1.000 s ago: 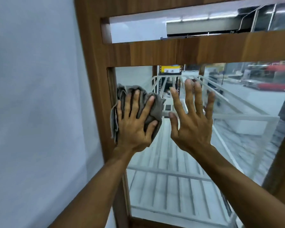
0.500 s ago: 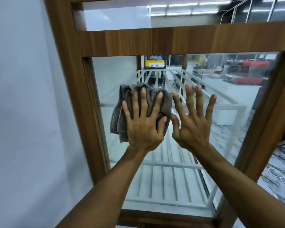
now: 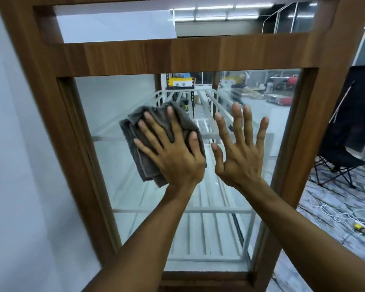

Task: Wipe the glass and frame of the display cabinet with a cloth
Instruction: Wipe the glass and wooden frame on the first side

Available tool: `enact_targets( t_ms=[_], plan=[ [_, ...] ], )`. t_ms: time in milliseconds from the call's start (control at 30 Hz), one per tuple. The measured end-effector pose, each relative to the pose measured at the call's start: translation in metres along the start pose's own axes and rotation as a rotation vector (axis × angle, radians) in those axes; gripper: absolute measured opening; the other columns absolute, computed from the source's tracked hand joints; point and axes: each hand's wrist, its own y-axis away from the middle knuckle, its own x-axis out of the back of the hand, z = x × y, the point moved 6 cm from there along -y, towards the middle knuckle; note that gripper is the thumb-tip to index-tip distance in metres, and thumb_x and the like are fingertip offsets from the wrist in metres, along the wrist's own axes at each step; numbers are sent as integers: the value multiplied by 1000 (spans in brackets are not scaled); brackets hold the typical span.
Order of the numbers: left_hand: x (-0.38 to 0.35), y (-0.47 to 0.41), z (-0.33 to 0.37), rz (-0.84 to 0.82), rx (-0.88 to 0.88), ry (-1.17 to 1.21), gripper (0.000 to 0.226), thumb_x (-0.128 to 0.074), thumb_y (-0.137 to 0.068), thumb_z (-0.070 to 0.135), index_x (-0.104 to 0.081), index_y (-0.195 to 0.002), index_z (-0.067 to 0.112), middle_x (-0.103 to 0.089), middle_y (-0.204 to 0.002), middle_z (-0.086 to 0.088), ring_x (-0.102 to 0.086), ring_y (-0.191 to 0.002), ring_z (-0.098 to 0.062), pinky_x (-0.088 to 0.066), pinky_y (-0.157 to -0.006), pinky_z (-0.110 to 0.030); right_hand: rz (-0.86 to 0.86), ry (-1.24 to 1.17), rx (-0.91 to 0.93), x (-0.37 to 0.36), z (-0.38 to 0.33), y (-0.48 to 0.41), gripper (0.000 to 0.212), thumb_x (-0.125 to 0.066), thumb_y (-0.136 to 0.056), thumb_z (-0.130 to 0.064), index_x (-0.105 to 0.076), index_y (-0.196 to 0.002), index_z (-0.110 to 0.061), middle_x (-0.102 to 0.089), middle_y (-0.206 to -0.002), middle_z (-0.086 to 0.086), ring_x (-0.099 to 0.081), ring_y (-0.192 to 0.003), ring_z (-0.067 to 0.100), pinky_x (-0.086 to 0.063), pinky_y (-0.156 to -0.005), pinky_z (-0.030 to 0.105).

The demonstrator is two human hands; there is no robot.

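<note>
Cloth (image 3: 154,144) under flat left hand (image 3: 173,152) mid-glass (image 3: 118,106); right hand (image 3: 240,152) spread bare beside it, likely smudging the pane. Frame (image 3: 135,53) untouched above.

You are not getting any text, number or brand that can be read here. Through the glass (image 3: 118,102) you are seeing a yellow and white box (image 3: 181,82) far behind, and its white strip is showing a few small dark marks. They are too small and blurred for you to make out as letters or figures.
</note>
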Motion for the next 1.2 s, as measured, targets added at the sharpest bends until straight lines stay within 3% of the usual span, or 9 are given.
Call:
enact_targets(
  t_ms=[133, 267, 400, 567, 700, 833, 1000, 1133, 1200],
  plan=[
    [-14, 15, 19, -65, -398, 23, 62, -37, -107, 50, -22, -163, 27, -13, -171, -13, -15, -159, -38, -2, -127, -63, -4, 1, 10, 7, 24, 1, 60, -33, -107, -43, -18, -162, -22, -21, -168, 21, -5, -157, 31, 4, -124, 62],
    [-12, 13, 35, 22, -38, 28, 66, -36, -107, 47, -18, -164, 20, -18, -170, -24, -14, -158, -44, -2, -125, -67, -27, 10, 13, 15, 45, 5, 60, -34, -107, -42, -21, -162, -22, -23, -167, 21, -5, -157, 30, 5, -125, 59],
    [-24, 26, 60, -57, -360, 43, 59, -36, -109, 46, -24, -163, 25, -19, -170, -19, -19, -158, -42, -5, -126, -67, -60, 26, 81, 19, 52, 7, 60, -36, -107, -42, -22, -162, -20, -22, -168, 20, -8, -157, 31, 1, -125, 61],
    [-25, 29, 74, -20, -158, 37, 64, -33, -108, 45, -18, -165, 20, -18, -171, -22, -13, -158, -42, -5, -125, -69, -37, 34, 50, 30, 57, 6, 62, -47, -105, -36, -28, -162, -21, -12, -168, 16, -5, -157, 30, 3, -127, 54],
    [-34, 37, 84, -65, -288, 56, 62, -32, -109, 44, -19, -165, 22, -18, -171, -20, -13, -159, -41, -3, -126, -68, 23, 8, 40, 42, 75, 12, 61, -52, -102, -24, -35, -159, -9, -25, -165, 26, -6, -156, 29, -4, -128, 53],
    [-34, 35, 102, -8, -141, 44, 66, -37, -107, 43, -17, -165, 19, -18, -171, -22, -13, -158, -43, -2, -125, -68, 82, -36, -47, 48, 101, 20, 69, -52, -100, -18, -21, -159, 1, -23, -165, 22, -4, -157, 28, -6, -128, 54],
    [-43, 45, 130, -60, -437, 71, 60, -35, -108, 45, -23, -163, 25, -11, -171, -11, -15, -159, -38, -1, -127, -63, 113, -99, -59, 52, 115, 23, 62, -40, -102, -17, -23, -156, 7, -16, -165, 17, -9, -156, 28, -9, -129, 49],
    [-44, 44, 142, -7, -196, 66, 60, -32, -109, 45, -23, -164, 22, -18, -171, -16, -15, -159, -40, -1, -127, -63, 91, -169, -13, 51, 128, 30, 59, -39, -104, -17, -25, -156, 7, -17, -165, 13, -7, -157, 26, -15, -128, 54],
    [-49, 53, 152, -49, -233, 47, 62, -29, -109, 46, -17, -165, 22, -13, -172, -16, -12, -159, -40, 1, -127, -64, 94, -227, -2, 50, 132, 33, 58, -37, -104, -18, -26, -155, 7, -18, -165, 13, -7, -157, 27, -20, -126, 59]
  ],
)
